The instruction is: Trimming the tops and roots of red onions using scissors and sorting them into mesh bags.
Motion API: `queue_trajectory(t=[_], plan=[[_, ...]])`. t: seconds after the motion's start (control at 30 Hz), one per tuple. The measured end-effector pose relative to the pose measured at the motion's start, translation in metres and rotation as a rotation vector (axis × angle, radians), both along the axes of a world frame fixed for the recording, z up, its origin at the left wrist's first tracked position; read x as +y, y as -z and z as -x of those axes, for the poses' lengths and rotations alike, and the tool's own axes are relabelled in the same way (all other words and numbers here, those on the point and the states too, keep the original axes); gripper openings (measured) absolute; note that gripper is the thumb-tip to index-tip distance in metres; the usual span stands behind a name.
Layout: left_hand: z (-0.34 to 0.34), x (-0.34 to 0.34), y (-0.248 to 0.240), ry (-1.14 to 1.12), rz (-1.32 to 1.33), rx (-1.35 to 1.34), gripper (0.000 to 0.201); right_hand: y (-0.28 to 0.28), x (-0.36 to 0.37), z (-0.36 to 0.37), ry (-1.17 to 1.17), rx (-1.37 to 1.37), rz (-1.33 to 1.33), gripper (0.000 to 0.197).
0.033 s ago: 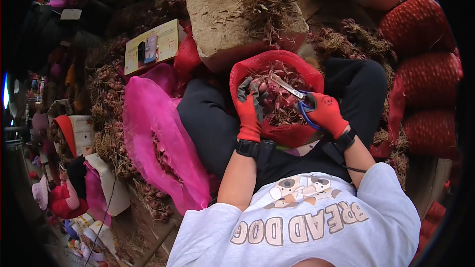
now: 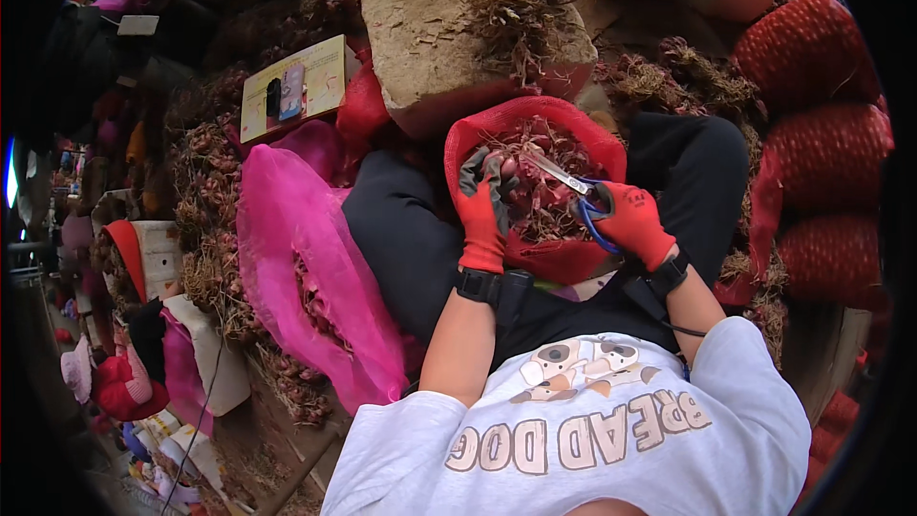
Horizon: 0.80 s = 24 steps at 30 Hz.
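Between my legs stands a red mesh bag (image 2: 564,263), its mouth spread wide around loose shallots and dry trimmings (image 2: 559,215). My left hand (image 2: 482,205), in a red glove with dark grey fingers, is closed at the bag's left side on pinkish shallots (image 2: 508,168). From the right, my right hand (image 2: 630,222), gloved alike, grips scissors (image 2: 564,174) by their blue handles. The metal blades point up and left over the bag, toward the shallots at my left fingertips. Whether the blades touch a stem, I cannot tell.
A pale block (image 2: 420,38) with dried shallot bunches (image 2: 525,14) on it stands ahead. A pink mesh bag (image 2: 287,229) with shallots lies left, near a flat box (image 2: 320,76) bearing a phone (image 2: 291,94). Full red sacks (image 2: 807,48) are stacked right.
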<state>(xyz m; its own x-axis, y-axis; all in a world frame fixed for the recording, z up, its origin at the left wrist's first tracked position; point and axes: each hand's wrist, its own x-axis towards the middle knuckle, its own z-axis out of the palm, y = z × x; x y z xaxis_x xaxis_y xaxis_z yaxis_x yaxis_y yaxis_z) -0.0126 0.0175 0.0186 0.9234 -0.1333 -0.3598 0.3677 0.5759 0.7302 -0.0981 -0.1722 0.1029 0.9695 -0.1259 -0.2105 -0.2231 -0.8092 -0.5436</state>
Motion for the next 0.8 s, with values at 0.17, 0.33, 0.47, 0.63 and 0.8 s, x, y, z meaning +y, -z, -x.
queue_trajectory(t=[0.17, 0.33, 0.47, 0.63, 0.8], plan=[[0.001, -0.005, -0.01, 0.003, -0.073, 0.017, 0.026, 0.006, -0.001, 0.003, -0.071, -0.12, 0.051, 0.033], [0.001, -0.003, -0.001, 0.035, -0.04, -0.025, 0.026, 0.009, 0.0, 0.001, -0.077, -0.084, 0.088, 0.034], [0.002, -0.003, -0.001, 0.05, 0.0, -0.036, 0.026, 0.009, -0.003, 0.002, -0.083, -0.051, 0.085, 0.031], [0.001, -0.003, -0.006, 0.083, -0.009, 0.001, 0.027, 0.025, -0.01, 0.007, -0.09, -0.051, 0.077, 0.028], [0.003, -0.005, -0.009, 0.142, 0.118, 0.033, 0.027, 0.057, -0.012, 0.01, -0.063, 0.143, -0.183, 0.033]])
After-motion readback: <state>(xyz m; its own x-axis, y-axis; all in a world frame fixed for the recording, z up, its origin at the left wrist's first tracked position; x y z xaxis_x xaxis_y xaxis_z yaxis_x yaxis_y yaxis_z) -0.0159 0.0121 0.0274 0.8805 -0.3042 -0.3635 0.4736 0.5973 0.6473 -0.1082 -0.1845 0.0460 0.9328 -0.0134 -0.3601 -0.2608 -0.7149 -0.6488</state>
